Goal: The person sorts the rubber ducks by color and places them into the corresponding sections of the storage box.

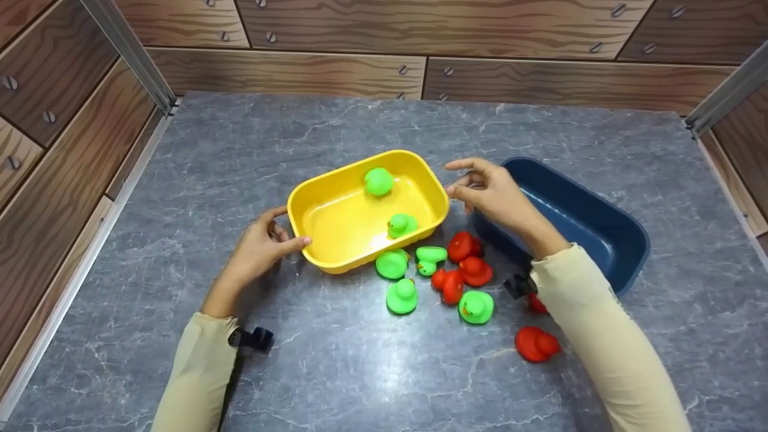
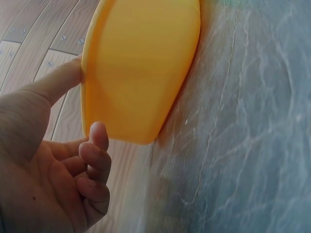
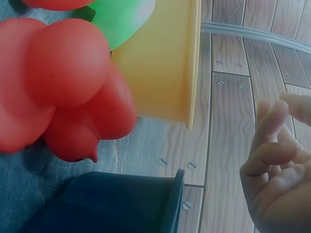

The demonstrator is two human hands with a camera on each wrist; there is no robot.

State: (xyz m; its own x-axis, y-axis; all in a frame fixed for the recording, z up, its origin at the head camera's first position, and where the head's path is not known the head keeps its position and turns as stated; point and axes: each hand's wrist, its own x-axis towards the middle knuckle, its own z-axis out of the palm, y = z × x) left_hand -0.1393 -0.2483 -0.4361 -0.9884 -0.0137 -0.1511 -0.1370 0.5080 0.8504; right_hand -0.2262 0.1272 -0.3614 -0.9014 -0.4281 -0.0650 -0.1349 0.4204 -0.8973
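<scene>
Crowding the yellow tub (image 1: 336, 222) pinched by left fingers (image 1: 275, 212), ducks (image 1: 453, 287) lie near the navy tub (image 1: 600, 231), right fingers (image 1: 471, 164) relaxed.

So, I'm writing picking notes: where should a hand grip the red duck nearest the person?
Probably the rounded body of the red duck, pinched from the person's left: the smaller head bulges rightward, toward the right sleeve, while bare tabletop lies leftward.

From my remote station I note a grey surface (image 1: 324, 393) with pale marble veining, a soft patch of glare (image 1: 390, 360) near its front middle. I see wood-grain panels on the back wall (image 1: 336, 78) and left wall (image 1: 66, 72), dotted with slotted screw heads (image 1: 402, 69). I log a metal corner strip (image 1: 132, 54) at back left, white edging (image 1: 82, 270) below.
</scene>
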